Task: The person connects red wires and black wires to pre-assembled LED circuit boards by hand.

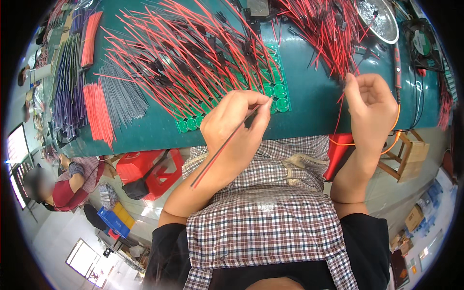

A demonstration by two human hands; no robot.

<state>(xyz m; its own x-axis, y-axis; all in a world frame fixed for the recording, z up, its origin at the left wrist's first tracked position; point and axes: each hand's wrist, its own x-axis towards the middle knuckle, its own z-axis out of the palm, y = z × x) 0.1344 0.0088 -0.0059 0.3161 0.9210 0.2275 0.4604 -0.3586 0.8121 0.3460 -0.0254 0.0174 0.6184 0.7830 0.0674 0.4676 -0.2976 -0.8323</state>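
Note:
Thumb and forefinger of my left hand point(235, 129) are closed in a pinch on a red and black wire pair point(217, 153), whose tail runs back over the wrist. Just beyond those fingertips lies a panel of round green circuit boards point(281, 92), mostly covered by red and black leads with black connectors point(193, 53). My right hand point(371, 99) is raised at the near edge of a second heap of red and black leads point(333, 34). Its thumb and forefinger are pinched together; what they hold, if anything, is too small to tell.
Bundles of red wires point(98, 113), grey wires point(123, 92) and purple wires point(70, 92) lie at left on the green table point(309, 113). A metal bowl point(386, 21), a pen-shaped tool with orange cable point(398, 70) and a fan point(421, 44) are at right. Another person point(72, 181) sits at far left.

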